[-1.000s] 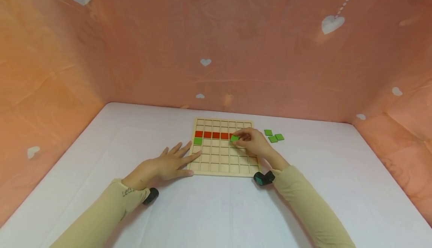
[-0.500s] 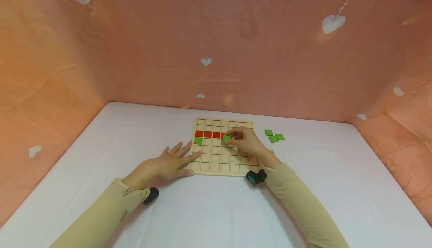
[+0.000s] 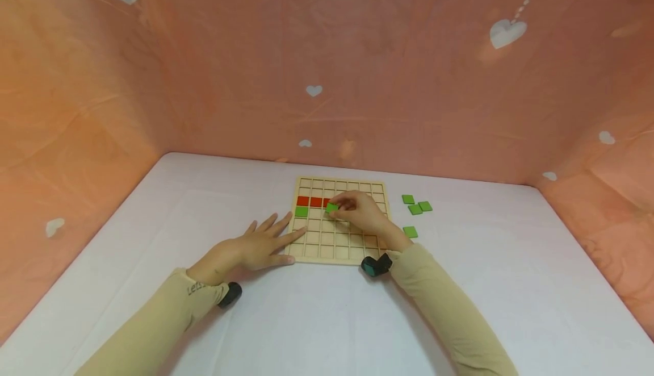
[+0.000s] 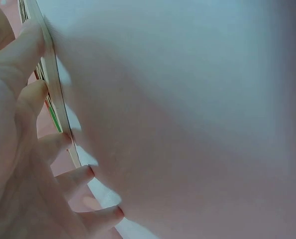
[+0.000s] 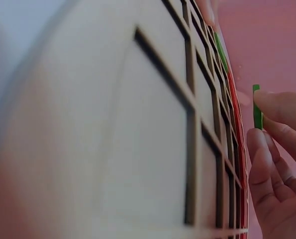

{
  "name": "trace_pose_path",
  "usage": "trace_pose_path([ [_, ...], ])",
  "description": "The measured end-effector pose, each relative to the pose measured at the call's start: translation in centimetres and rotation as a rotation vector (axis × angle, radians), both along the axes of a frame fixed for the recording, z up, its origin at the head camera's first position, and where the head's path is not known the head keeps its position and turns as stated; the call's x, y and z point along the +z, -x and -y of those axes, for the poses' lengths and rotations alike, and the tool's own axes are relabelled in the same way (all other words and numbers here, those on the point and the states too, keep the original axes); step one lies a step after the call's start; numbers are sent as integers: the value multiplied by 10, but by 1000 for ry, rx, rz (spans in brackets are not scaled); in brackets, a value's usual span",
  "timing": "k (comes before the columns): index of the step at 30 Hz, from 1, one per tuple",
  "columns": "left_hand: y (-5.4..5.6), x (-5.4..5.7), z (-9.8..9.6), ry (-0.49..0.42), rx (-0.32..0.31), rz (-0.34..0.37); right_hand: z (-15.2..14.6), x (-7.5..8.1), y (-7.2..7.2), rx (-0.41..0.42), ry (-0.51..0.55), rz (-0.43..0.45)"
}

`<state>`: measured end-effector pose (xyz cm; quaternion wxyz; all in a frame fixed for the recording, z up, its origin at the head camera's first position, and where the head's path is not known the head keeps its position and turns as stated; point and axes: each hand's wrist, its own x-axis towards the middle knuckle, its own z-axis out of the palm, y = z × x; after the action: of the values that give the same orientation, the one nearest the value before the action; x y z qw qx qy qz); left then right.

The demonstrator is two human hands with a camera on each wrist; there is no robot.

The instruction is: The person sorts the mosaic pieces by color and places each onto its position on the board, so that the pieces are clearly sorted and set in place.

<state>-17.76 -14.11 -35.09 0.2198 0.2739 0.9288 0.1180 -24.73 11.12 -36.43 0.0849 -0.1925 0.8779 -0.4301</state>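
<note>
A wooden grid board (image 3: 327, 253) lies on the white table, with a row of red square tiles (image 3: 303, 201) partly covered by my right hand (image 3: 361, 212). Just below that row, one green tile (image 3: 301, 212) sits in the leftmost column. Thumb and fingers of my right hand pinch another green tile (image 3: 332, 208) above the board; the right wrist view shows this held tile (image 5: 257, 107) edge-on, apart from the grid. My left hand (image 3: 258, 248) lies spread at the board's left edge, its fingers straight and touching the frame, as the left wrist view also shows.
To the right of the board lie several loose green tiles: a cluster (image 3: 415, 209) near its upper corner and a single tile (image 3: 410, 232) lower down. An orange-pink cloth (image 3: 235, 80) with pale hearts stands behind and beside the white table (image 3: 306, 319).
My right hand has moved left over the board with the pinched green tile, uncovering a loose tile at the right. The left hand stays in place.
</note>
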Motion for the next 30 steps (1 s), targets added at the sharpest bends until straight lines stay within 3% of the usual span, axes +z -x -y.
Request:
trace_pose_path([
  [30,1,-2,1,8,-15,-11,32,-2,2,75,-64,-37],
])
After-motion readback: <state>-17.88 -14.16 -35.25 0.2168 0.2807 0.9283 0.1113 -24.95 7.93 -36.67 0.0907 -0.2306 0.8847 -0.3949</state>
